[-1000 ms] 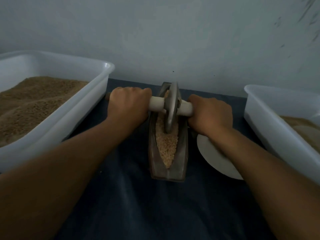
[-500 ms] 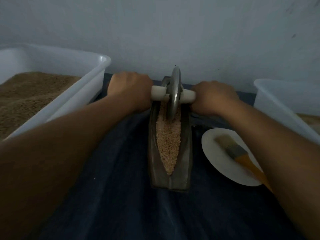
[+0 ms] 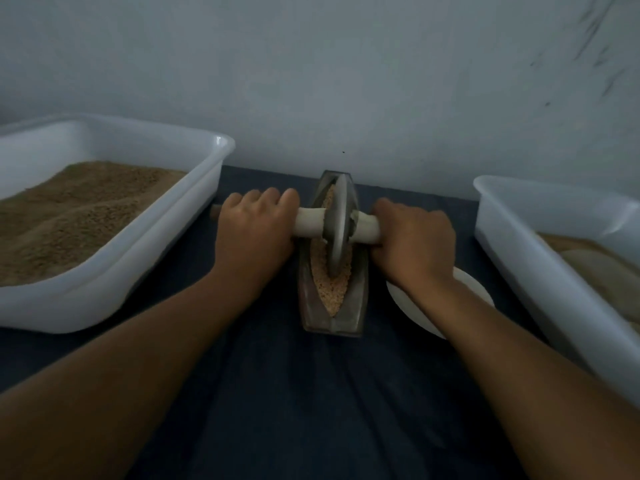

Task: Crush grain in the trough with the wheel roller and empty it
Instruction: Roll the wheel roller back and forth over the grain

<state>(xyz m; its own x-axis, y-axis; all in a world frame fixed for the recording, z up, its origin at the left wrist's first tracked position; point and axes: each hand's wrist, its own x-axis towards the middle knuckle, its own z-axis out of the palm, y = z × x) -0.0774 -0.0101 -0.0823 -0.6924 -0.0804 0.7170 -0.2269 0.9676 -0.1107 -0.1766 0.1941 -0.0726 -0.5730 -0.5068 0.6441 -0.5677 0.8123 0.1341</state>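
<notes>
A narrow boat-shaped metal trough lies lengthwise on the dark cloth, filled with pale grain. The grey wheel roller stands upright in the trough, about at its middle, with a white axle handle through it. My left hand grips the left end of the handle. My right hand grips the right end. The wheel's lower rim sits in the grain.
A large white tub heaped with brown grain stands at the left. Another white tub with some grain is at the right. A white plate lies beside the trough, partly hidden by my right forearm. A wall rises just behind.
The wheel has rolled from the trough's far end back toward me to its middle, both hands moving with it. My right arm now hides the brush on the plate.
</notes>
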